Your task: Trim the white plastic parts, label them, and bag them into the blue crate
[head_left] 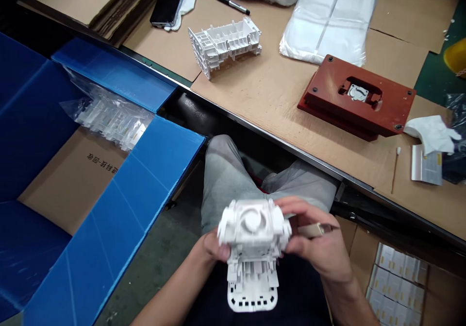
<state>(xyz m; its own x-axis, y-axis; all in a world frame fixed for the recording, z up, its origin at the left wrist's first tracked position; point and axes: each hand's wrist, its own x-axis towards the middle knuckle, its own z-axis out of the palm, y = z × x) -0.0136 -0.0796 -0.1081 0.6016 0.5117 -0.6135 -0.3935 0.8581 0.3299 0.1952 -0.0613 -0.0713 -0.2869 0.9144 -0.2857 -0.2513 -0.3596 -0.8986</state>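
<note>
Over my lap I hold a white moulded plastic part point(252, 248) with a round recess on its top face and a slotted base pointing toward me. My left hand point(213, 248) grips its left side from below. My right hand point(320, 241) is closed on its right side, and a thin tan tool point(313, 229) lies between the fingers of that hand. A second white plastic part point(224, 43) lies on its side on the cardboard-covered table point(269, 97), out of reach of both hands.
A red-brown fixture block point(357, 97) sits on the table at right, by a cloth point(431, 132) and cotton swab point(395, 168). Farther back lie plastic bags point(329, 17), a marker point(232, 4) and a phone point(167, 5). A blue corrugated box point(120, 209) at left holds bagged parts point(109, 114).
</note>
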